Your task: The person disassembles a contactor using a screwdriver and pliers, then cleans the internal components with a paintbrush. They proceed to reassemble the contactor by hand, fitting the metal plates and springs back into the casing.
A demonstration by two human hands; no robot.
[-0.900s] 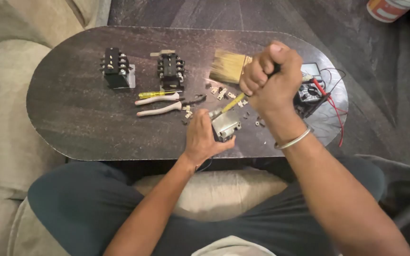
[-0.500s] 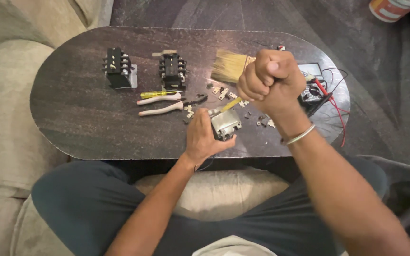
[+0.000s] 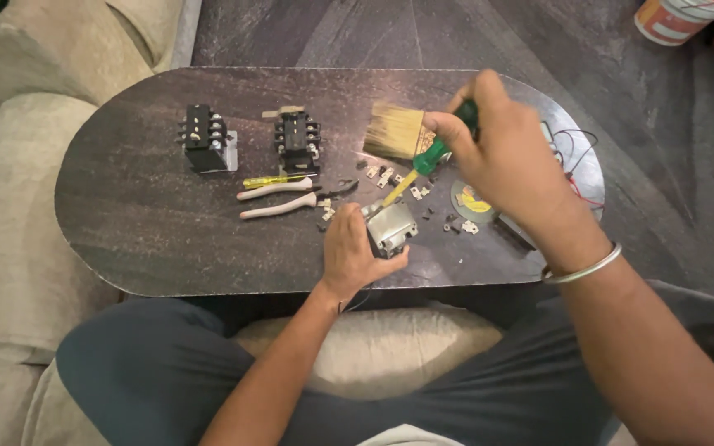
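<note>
Orange-white canister [image 3: 681, 16] beyond dark table [image 3: 142, 223]

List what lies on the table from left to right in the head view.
Left black switch block → pliers → left hand → grey metal part → paintbrush → right hand with the green screwdriver.

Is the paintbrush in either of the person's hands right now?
No, the paintbrush lies on the table; the right hand grips a green-handled screwdriver and the left hand holds a small metal part.
</note>
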